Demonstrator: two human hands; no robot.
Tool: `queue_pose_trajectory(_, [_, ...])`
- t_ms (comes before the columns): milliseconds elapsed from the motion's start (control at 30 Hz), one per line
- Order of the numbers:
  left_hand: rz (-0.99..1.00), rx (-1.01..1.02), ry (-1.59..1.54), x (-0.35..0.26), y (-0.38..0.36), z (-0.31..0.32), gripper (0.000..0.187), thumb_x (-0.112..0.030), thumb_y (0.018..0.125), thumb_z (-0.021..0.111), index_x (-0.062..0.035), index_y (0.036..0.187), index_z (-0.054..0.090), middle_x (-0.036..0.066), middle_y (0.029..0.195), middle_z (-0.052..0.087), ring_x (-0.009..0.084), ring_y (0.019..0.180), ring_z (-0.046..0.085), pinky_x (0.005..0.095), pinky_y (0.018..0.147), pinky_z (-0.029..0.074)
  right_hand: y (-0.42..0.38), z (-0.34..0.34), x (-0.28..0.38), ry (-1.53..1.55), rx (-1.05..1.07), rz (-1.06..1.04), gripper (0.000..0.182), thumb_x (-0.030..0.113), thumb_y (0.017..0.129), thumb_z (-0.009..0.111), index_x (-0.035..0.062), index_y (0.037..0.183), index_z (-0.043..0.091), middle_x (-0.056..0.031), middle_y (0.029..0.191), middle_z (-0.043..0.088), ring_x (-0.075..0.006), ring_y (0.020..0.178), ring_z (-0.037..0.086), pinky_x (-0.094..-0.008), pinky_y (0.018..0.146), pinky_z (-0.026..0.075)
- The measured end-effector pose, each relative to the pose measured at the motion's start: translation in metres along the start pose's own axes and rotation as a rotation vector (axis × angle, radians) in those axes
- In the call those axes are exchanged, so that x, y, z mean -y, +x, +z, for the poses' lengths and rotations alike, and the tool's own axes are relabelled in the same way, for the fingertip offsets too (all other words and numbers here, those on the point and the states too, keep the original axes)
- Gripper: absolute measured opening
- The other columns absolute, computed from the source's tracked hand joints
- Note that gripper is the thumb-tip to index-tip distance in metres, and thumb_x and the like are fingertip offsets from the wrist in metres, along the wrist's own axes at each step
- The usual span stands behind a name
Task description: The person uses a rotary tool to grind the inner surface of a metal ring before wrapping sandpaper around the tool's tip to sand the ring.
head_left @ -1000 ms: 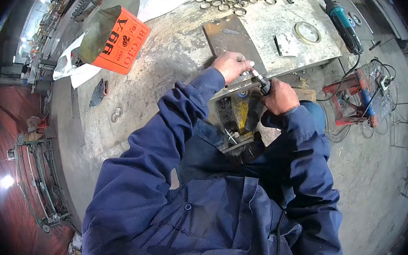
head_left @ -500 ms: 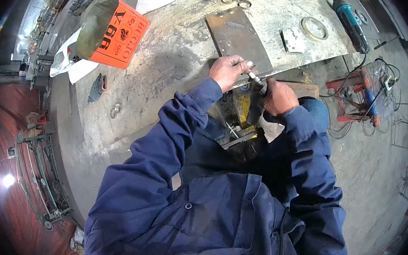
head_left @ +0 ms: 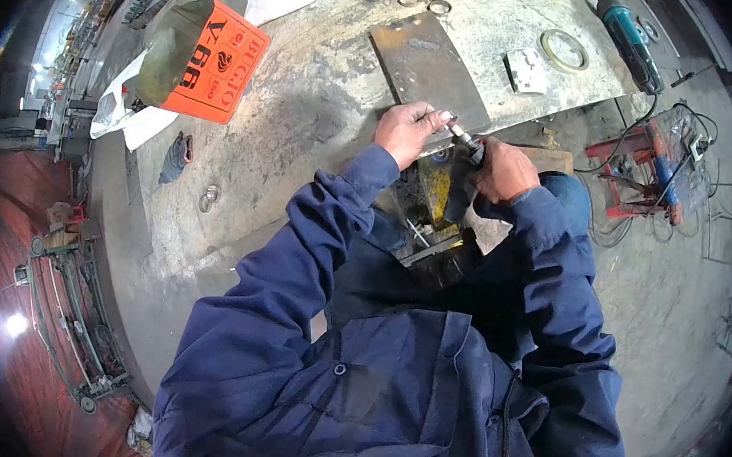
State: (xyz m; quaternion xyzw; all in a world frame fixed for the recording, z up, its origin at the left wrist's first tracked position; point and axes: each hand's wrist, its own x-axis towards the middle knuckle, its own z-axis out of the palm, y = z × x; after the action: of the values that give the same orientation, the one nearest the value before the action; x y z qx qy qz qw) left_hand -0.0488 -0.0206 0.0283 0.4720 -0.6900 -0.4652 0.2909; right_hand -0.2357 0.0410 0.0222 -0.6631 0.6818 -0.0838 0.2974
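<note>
Over the near edge of a flat dark metal plate point(head_left: 433, 60), my left hand point(head_left: 407, 131) is closed in a pinch. What its fingers hold is too small to make out. My right hand point(head_left: 504, 173) is wrapped round a small dark hand tool point(head_left: 475, 151) with a pale tip. That tip points up and left toward my left fingertips, very near them. Below the hands, under the table's edge, a yellow-marked part point(head_left: 439, 191) shows between my knees.
The metal worktable point(head_left: 310, 76) bears an orange-red container point(head_left: 223, 72), several metal rings point(head_left: 439, 7), a larger ring point(head_left: 564, 50), a white block point(head_left: 526, 73), a teal power tool point(head_left: 622, 33) and a dark glove point(head_left: 175, 160). A red stand point(head_left: 641, 174) is on the floor at right.
The tool in my right hand has turned slightly, and its pale tip has shifted a little up. My left hand has barely moved.
</note>
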Motion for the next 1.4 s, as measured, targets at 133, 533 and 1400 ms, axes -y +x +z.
queue_pose_trajectory(133, [-0.077,-0.001,-0.026,0.007,0.008,0.004,0.033,-0.037,0.087,0.062,-0.0053,0.083,0.067,0.01,0.065,0.059,0.0149,0.059,0.049,0.0316,0.059,0.042,0.0,0.0,0.0,0.006,-0.054,0.026,0.032,0.017,0.065,0.069,-0.0011,0.09,0.058,-0.0253,0.08,0.062,-0.0423,0.084,0.06,-0.0469,0.07,0.047])
queue_pose_trajectory(533, [-0.052,0.006,0.154,0.003,0.013,0.003,0.034,-0.039,0.087,0.06,-0.0054,0.084,0.067,0.012,0.066,0.057,0.0203,0.06,0.051,0.0355,0.06,0.042,-0.004,-0.006,0.005,-0.002,-0.154,0.014,0.032,0.016,0.066,0.068,-0.0008,0.09,0.056,-0.0241,0.078,0.062,-0.042,0.082,0.06,-0.0469,0.07,0.047])
queue_pose_trajectory(1400, [-0.047,-0.054,0.065,0.006,0.0,0.004,0.032,-0.038,0.089,0.059,-0.0071,0.082,0.067,0.007,0.063,0.056,0.0142,0.059,0.047,0.0302,0.058,0.04,0.002,-0.003,0.0,-0.006,-0.021,0.027,0.031,0.019,0.066,0.068,-0.0013,0.087,0.058,-0.0256,0.082,0.062,-0.0419,0.084,0.06,-0.0462,0.071,0.047])
